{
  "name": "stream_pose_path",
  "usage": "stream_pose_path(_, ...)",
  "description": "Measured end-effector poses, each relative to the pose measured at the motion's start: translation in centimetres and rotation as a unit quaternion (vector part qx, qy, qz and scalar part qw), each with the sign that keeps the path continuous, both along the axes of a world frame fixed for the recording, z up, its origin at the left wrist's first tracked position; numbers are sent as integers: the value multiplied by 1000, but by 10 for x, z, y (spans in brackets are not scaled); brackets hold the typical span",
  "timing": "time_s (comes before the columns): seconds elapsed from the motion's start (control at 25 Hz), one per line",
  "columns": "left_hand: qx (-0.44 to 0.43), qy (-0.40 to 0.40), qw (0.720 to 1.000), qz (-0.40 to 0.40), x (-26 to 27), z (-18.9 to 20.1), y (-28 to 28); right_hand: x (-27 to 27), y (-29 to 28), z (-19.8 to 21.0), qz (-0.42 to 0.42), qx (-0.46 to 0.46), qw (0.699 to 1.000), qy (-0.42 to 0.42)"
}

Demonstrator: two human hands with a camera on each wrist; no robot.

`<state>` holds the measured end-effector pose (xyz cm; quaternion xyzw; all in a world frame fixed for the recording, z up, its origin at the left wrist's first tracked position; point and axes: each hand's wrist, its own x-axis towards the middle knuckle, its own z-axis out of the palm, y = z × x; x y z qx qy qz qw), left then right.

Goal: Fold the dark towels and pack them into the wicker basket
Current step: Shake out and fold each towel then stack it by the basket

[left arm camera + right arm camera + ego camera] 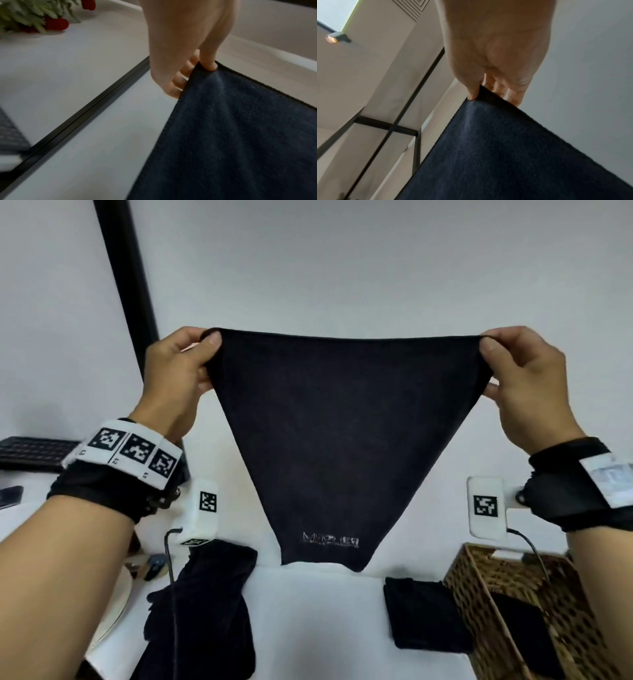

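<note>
White table (308, 628), wicker basket (479, 594) holding dark folded towel (524, 628)

The held towel (346, 440) is a dark cloth, matt, with a short fuzzy pile and a stitched hem. The folded towel (423, 616) just beside the wicker basket (479, 587) looks the same soft matt cloth. The basket is woven from brown fibre, rough and open. The table (318, 621) under it is white, smooth and matt.
</note>
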<state>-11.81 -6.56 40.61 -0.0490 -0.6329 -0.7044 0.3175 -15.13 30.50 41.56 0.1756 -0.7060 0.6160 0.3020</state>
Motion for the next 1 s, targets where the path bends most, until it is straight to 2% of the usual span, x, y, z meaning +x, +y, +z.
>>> stream_pose_path(0.24, 14, -71, 995, -75, 80, -53, -8, 90, 2, -54, 65, -64, 993, -70)
stream_pose_path(0.36, 22, -120, 989, -85, 94, -87, -11, 105, 6, -94, 70, -86, 986, -126)
stream_pose_path(0.48, 6, -211, 974, -78, 82, -149, -11, 98, 8, -157, 49, -71, 974, -208)
stream_pose_path(0.6, -40, -356, 933, -30, 50, -249, -5, 73, 11, -260, 0, 55, 946, -321)
stream_pose_path(0.76, -120, -516, 848, 11, -5, -397, 1, 26, 19, -412, -33, 218, 853, -473)
stream_pose_path(0.88, -169, -553, 814, 53, -40, -463, 12, 3, 10, -469, -46, 353, 810, -466)
stream_pose_path(1.0, -204, -528, 820, 83, -76, -496, 25, -29, -8, -493, -63, 419, 800, -424)
